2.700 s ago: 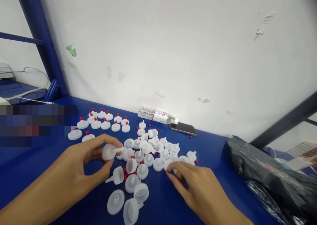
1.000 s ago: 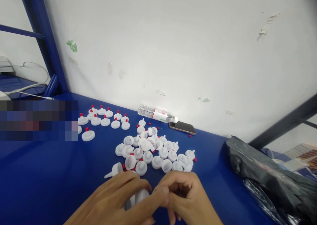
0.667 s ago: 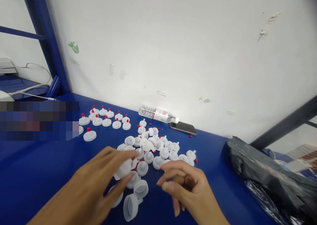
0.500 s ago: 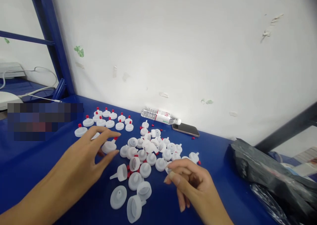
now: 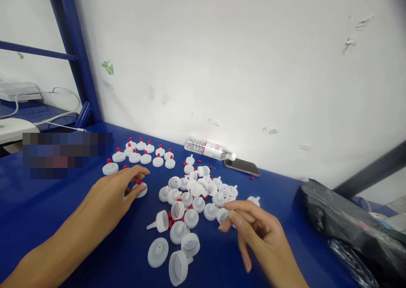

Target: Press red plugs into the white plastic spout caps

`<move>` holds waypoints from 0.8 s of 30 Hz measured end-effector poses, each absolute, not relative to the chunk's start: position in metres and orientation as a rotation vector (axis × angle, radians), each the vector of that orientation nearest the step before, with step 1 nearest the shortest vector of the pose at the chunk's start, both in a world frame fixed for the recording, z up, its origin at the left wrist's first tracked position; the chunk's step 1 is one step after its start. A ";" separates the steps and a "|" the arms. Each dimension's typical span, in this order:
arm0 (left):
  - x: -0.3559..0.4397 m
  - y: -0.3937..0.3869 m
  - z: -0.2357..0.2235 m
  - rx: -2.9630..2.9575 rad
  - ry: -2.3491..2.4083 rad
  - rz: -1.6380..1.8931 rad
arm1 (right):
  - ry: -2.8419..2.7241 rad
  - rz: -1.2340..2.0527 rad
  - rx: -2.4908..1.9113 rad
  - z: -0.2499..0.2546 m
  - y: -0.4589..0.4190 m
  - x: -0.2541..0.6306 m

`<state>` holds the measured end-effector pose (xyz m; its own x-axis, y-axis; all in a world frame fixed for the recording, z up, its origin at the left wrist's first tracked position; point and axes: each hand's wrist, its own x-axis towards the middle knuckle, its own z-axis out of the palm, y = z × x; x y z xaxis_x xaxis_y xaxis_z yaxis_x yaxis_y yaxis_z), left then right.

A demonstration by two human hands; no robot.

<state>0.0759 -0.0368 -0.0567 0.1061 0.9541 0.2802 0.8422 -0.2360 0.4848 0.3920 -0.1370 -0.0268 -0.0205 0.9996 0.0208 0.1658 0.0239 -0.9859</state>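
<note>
My left hand [image 5: 122, 186] curls over a white plastic nozzle cap with a red tip [image 5: 139, 189] at the left-centre of the blue table. Thumb and fingers close around its red tip, and its base appears to rest on the table. My right hand [image 5: 256, 229] has thumb and forefinger brought together in a pinch at the right side of the pile. Whatever lies between those fingertips is hidden. Just behind them a white nozzle cap [image 5: 222, 215] is partly covered. The pile of untipped white caps [image 5: 198, 204] spreads between the hands, with small red tips [image 5: 176, 221] among it.
Several red-tipped caps [image 5: 134, 157] stand in rows at the back left. A water bottle [image 5: 211, 149] and a phone [image 5: 242, 167] lie by the wall. A black plastic bag [image 5: 336, 216] is at the right. A blue frame post [image 5: 78, 47] rises at the left.
The view has shifted slightly. My left hand has lowered the red-tipped cap, which was tilted and now sits flatter. My right hand has moved slightly up and right.
</note>
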 end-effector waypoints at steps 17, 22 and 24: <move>0.092 -0.066 -0.040 2.370 1.930 0.519 | -1.376 1.135 -1.273 -0.029 -0.135 0.393; 0.092 -0.070 -0.041 2.400 1.840 0.664 | -1.502 1.086 -1.268 -0.033 -0.131 0.397; 0.095 -0.077 -0.043 2.399 1.729 0.764 | -1.562 1.013 -1.288 -0.036 -0.131 0.398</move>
<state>0.0951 -0.0767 -0.0428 0.2353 0.9095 0.3426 0.8660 -0.3563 0.3509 0.3979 -0.1313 -0.0356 -0.1085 0.9876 0.1136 0.2991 0.1414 -0.9437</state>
